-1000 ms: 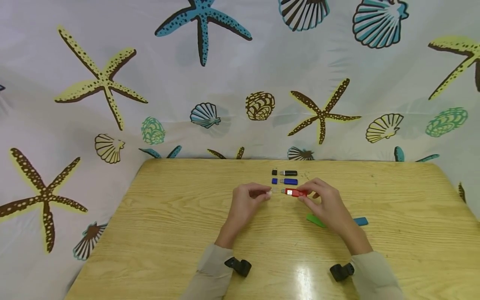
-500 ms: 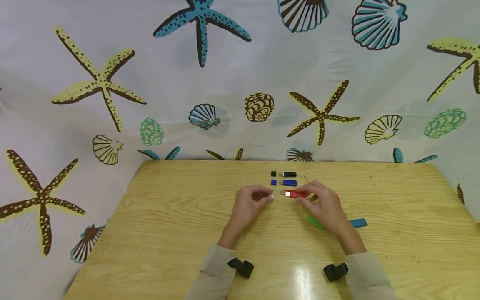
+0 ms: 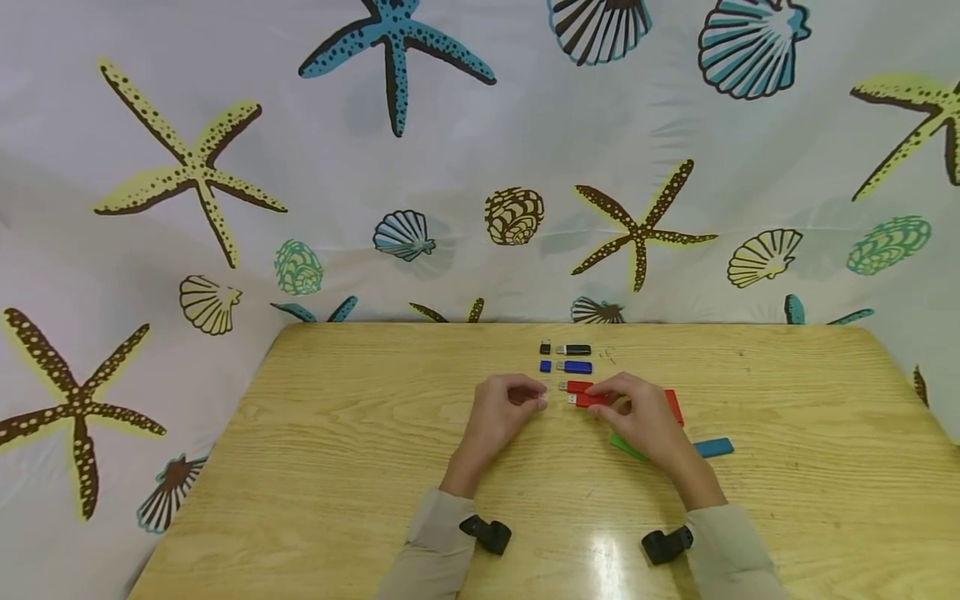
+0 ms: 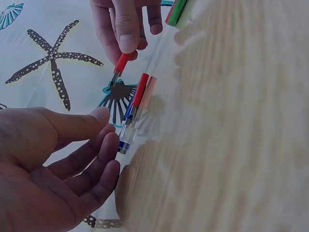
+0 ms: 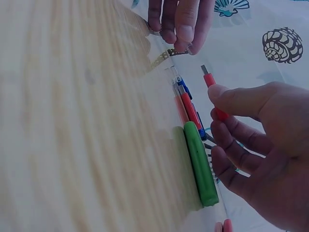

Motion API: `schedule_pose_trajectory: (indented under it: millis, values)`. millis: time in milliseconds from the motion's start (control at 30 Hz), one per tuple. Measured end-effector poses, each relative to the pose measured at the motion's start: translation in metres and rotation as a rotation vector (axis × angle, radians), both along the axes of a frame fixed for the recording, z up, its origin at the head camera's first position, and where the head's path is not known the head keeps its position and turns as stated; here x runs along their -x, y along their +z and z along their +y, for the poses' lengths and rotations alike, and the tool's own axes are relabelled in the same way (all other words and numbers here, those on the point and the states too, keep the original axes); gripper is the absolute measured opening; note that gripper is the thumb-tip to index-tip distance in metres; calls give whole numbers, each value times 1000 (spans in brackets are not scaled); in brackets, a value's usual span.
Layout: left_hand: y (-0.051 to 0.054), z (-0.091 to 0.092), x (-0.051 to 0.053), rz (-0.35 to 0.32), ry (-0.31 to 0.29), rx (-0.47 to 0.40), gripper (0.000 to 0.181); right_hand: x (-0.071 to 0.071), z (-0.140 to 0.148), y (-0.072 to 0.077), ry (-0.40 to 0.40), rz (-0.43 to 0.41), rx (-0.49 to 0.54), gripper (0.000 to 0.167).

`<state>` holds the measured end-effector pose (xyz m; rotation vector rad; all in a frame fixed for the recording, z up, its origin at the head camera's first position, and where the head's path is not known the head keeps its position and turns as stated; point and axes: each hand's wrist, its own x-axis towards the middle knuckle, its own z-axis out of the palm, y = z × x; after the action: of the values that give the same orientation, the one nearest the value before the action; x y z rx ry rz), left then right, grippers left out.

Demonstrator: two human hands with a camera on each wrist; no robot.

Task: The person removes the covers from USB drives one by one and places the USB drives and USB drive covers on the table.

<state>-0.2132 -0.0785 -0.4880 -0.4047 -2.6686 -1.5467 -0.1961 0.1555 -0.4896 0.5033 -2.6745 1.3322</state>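
My right hand (image 3: 641,412) pinches a red USB stick (image 5: 208,79) between thumb and fingers, its metal plug pointing left. A second red USB stick (image 3: 576,387) lies on the table just beyond it. A clear cap (image 4: 126,133) sits by that stick's plug end. Facing it from the left, my left hand (image 3: 504,417) pinches a small clear cap (image 5: 189,47), mostly hidden by the fingertips. The held cap and the held stick are apart. Farther back lie a blue USB stick (image 3: 576,367) and a black USB stick (image 3: 576,350).
Beside the back sticks are a blue cap (image 3: 545,367) and a black cap (image 3: 545,349). Around my right hand lie a green stick-shaped piece (image 5: 200,166), a light blue piece (image 3: 714,448) and a red piece (image 3: 674,407). A patterned cloth (image 3: 450,167) hangs behind the wooden table (image 3: 337,433).
The held red stick has shifted slightly toward me, so the lying red stick shows behind it. My left hand has moved slightly right. The red piece by my right wrist has come into view.
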Motion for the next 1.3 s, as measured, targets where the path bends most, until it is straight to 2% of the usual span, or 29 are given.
schedule_pose_trajectory:
  millis: [233, 500, 767, 1100, 1300]
  values:
    - [-1, 1, -1, -43, -10, 51, 11, 1, -2, -2, 36, -44, -13, 18]
    - [-1, 4, -3, -45, 16, 120, 7, 5, -5, -1, 37, -57, -75, 16]
    - [3, 10, 2, -46, 17, 180, 7, 8, -5, 1, 28, -72, -108, 15]
    - [0, 11, 3, -61, 32, 190, 7, 10, -9, 1, -7, -109, -137, 15]
    - [0, 11, 3, -47, 31, 185, 6, 11, -10, 1, -20, -105, -144, 15]
